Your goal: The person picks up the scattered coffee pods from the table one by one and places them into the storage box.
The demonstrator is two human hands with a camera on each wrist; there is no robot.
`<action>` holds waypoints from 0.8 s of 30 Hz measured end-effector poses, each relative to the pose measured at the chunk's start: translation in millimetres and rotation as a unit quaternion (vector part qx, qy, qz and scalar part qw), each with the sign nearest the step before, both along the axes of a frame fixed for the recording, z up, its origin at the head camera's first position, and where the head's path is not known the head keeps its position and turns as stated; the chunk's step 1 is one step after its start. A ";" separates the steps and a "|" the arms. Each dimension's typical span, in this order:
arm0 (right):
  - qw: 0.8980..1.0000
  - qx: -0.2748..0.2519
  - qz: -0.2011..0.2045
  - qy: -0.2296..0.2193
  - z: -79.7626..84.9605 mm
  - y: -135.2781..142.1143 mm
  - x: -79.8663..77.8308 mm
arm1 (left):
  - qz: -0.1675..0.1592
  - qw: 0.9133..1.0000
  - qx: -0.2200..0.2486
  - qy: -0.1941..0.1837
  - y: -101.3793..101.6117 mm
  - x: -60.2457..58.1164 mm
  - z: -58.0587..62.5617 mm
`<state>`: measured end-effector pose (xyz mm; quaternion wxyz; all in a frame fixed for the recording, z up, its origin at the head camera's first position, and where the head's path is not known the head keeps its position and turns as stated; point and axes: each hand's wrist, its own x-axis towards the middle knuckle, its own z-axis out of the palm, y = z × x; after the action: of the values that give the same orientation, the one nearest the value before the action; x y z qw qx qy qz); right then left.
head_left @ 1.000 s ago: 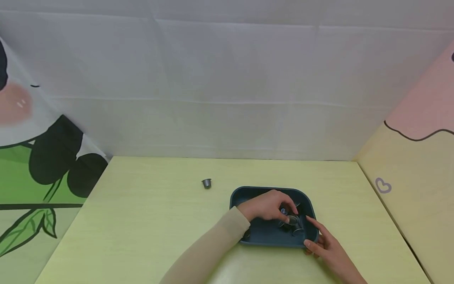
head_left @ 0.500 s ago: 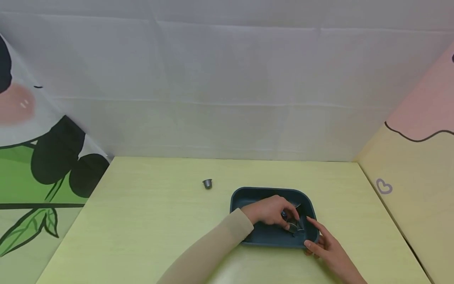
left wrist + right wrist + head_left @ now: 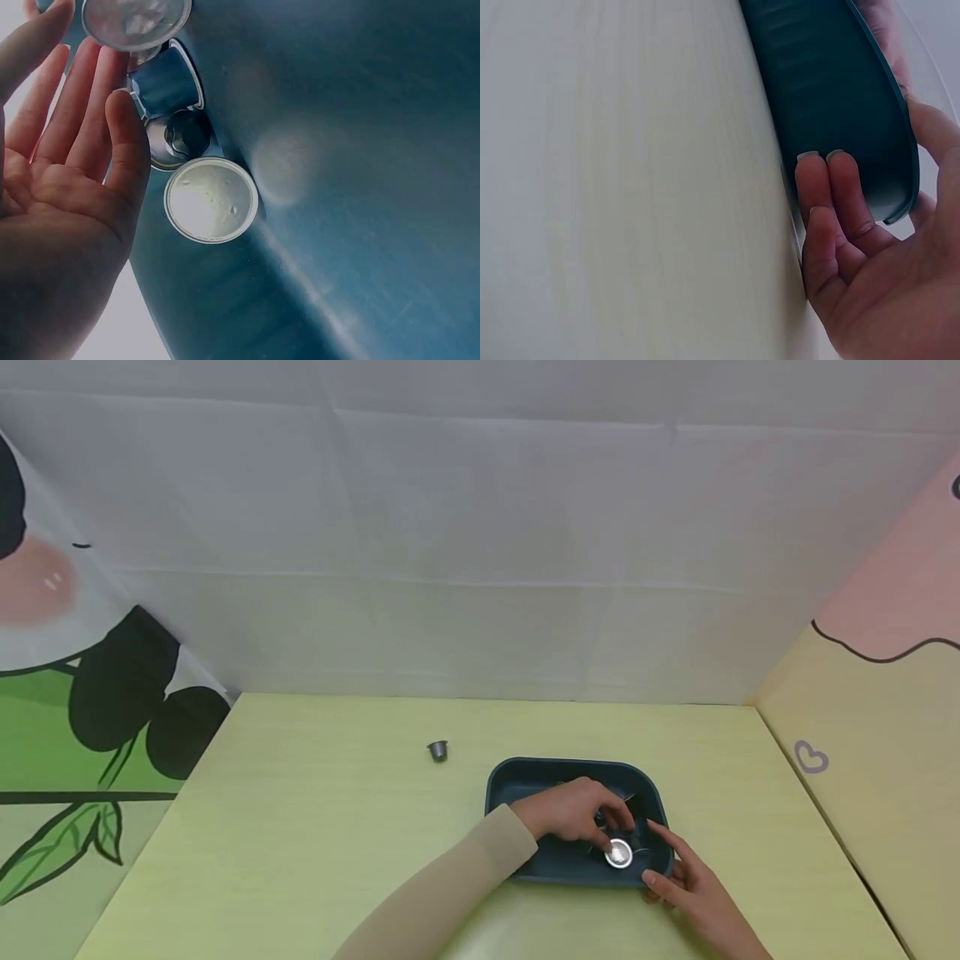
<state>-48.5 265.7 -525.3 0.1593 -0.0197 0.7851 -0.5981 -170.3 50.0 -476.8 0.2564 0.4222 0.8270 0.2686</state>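
Observation:
My left hand [image 3: 577, 810] reaches into a dark blue-green tray [image 3: 555, 868]. Its thumb and fingertips pinch a coffee capsule [image 3: 618, 853] whose silver lid faces up towards the head camera. In the left wrist view this held capsule [image 3: 137, 21] is at the top, beside the thumb. Below it in that view lie a blue capsule [image 3: 166, 84], a dark capsule [image 3: 180, 139] and one with its pale lid showing [image 3: 211, 200]. My right hand [image 3: 697, 889] grips the tray's right end, with curled fingers [image 3: 847, 187] against the outer wall.
One grey coffee capsule [image 3: 438, 751] stands on the pale yellow table [image 3: 322, 793], left of the tray and further back. A white cloth wall [image 3: 480, 552] rises behind the table, and printed panels flank both sides.
The left hand has shifted slightly towards the tray's near side. The capsule at its thumb has come nearer and turned its silver lid upward. The right hand keeps its hold on the tray.

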 end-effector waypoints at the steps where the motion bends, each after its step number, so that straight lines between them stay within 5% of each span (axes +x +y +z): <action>1: 1.000 -0.003 0.000 0.001 -0.6 -0.1 -0.1 | 0.001 1.000 0.004 -0.001 -0.5 -0.3 0.3; 17: 1.000 0.011 -0.002 0.002 0.3 -0.8 0.4 | -0.004 0.998 0.055 -0.008 -5.7 -1.3 10.9; 24: 1.000 0.010 -0.004 0.009 -0.4 -0.4 0.6 | 0.000 0.997 0.078 -0.007 -10.7 -1.7 25.8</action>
<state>-47.9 265.3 -525.7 0.1495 -0.0203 0.7924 -0.5911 -171.9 39.3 -451.0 0.2283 0.4394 0.8015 0.3353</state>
